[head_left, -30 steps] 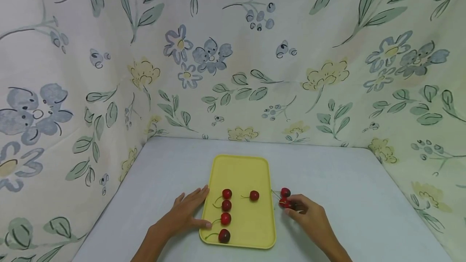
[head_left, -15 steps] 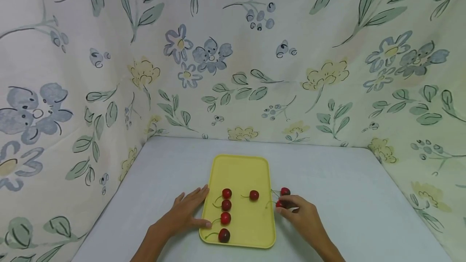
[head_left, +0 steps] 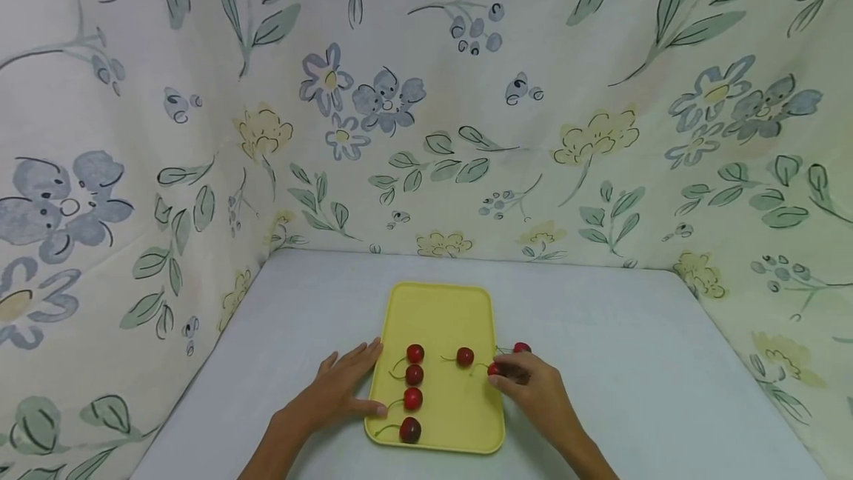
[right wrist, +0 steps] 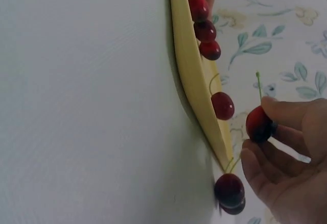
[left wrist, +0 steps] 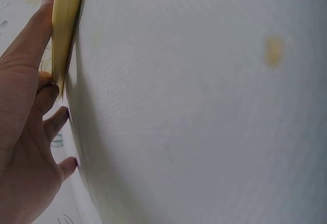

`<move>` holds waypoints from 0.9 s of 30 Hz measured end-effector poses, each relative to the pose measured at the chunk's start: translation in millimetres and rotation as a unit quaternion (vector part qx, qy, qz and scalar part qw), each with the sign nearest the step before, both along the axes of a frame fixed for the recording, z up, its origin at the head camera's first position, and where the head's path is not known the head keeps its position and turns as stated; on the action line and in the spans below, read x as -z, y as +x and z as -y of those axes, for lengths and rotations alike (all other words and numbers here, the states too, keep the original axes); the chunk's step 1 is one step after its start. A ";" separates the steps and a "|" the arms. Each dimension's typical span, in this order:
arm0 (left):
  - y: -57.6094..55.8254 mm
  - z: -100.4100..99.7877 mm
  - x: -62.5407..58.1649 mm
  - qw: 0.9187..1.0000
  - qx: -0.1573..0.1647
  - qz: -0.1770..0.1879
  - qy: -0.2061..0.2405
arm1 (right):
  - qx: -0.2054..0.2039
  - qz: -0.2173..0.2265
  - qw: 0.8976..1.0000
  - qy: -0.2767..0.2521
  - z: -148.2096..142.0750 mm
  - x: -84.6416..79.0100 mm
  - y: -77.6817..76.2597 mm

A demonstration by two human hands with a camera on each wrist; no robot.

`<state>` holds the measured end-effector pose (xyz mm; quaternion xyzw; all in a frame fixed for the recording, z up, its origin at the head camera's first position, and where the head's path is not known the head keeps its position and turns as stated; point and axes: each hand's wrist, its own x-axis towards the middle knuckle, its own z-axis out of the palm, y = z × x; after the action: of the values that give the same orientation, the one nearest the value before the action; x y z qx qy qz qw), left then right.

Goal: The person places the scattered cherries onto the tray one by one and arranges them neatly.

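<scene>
My right hand (head_left: 533, 390) pinches a dark red cherry (right wrist: 259, 124) between thumb and fingers, its green stem pointing left in the head view. That cherry is over the right rim of a yellow tray (head_left: 443, 310). Several stemmed cherries stand in a column on the tray's left side, among them a cherry (head_left: 412, 399) in the middle. Apart from these, a single cherry (head_left: 465, 356) lies to the right. My left hand (head_left: 340, 389) rests along the tray's left edge with fingers extended, its thumb (left wrist: 36, 32) at the rim.
Just right of the tray, a loose cherry (head_left: 522, 347) lies behind my right hand; the right wrist view shows a second cherry (right wrist: 235, 207) partly hidden behind another. The white tabletop (head_left: 620, 347) meets floral fabric (head_left: 426, 132) at the back and sides.
My right hand has moved left from the table beside the tray to its right rim, carrying the pinched cherry. The left hand and the cherries on the tray have stayed put.
</scene>
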<state>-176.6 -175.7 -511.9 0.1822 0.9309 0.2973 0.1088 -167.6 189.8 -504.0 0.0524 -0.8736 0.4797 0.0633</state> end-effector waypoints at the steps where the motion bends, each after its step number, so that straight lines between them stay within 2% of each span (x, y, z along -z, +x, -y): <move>1: -0.2 -0.1 0.0 1.000 0.000 0.001 0.000 | -0.001 -0.001 1.000 0.001 1.6 -0.2 -0.5; 10: -1.5 -0.5 2.0 1.000 -0.001 0.000 -0.001 | -0.016 0.007 1.000 0.005 12.2 1.0 -5.4; 21: -0.7 -0.6 0.3 1.000 -0.005 0.005 -0.006 | -0.034 -0.023 0.999 0.028 24.3 10.3 -11.9; 27: -0.9 -0.6 0.9 1.000 -0.007 0.005 -0.004 | -0.044 -0.024 0.997 0.050 29.8 9.9 -12.6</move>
<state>-177.5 -175.1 -512.8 0.1739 0.9327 0.2955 0.1118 -180.2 160.0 -514.0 0.1051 -0.8917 0.4361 0.0608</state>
